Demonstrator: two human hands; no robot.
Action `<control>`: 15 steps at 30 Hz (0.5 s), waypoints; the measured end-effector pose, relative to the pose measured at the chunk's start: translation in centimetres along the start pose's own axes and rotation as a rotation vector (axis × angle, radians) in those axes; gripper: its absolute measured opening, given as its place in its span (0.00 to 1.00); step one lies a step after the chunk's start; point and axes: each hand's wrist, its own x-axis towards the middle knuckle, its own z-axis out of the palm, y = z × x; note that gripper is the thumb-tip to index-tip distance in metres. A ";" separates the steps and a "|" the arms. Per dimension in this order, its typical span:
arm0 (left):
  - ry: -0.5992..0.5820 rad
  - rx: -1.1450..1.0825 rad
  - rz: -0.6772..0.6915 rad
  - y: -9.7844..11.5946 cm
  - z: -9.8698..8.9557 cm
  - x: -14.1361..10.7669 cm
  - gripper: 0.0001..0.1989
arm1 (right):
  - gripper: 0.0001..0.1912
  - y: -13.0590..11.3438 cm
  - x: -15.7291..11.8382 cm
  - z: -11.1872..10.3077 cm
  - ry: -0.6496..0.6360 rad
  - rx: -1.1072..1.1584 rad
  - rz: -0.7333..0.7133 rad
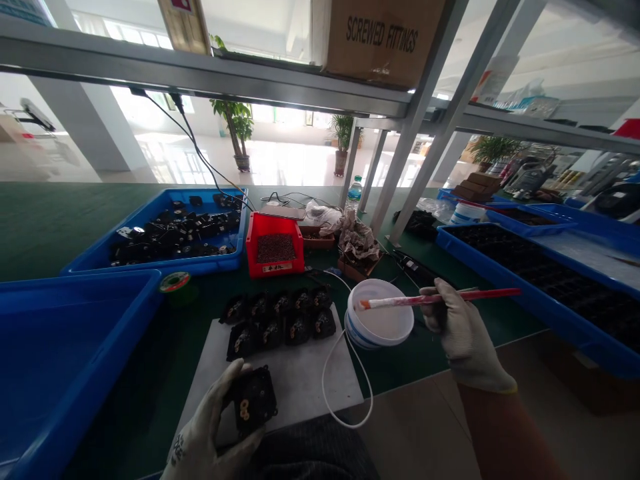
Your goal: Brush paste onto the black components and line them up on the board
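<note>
A blue plastic tray (95, 333) sits at eight o'clock, a white sheet (315, 383) at six, a white tub (369, 341) toward five. At four, the right gloved hand (463, 337) has fingers closed around a red-handled paintbrush (400, 302). At seven, the left gloved hand (215, 420) grips a square black housing (263, 393) bearing tan rings (244, 409).

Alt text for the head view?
Gloved left hand holds a black part with yellowish round pieces; gloved right hand holds a red-handled brush, its tip over a white tub. Beyond are two rows of similar parts and a red bin.
</note>
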 end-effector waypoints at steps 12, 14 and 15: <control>0.003 -0.110 0.167 1.3 0.9 0.7 0.44 | 0.28 -1.5 -13.1 4.8 -0.075 0.002 -0.184; 0.029 -0.124 0.200 1.3 1.2 0.5 0.45 | 0.24 -0.8 -14.9 5.5 -0.169 -0.038 -0.278; 0.027 -0.126 0.210 1.4 1.3 0.5 0.45 | 0.21 -0.4 -15.5 5.7 -0.211 -0.046 -0.321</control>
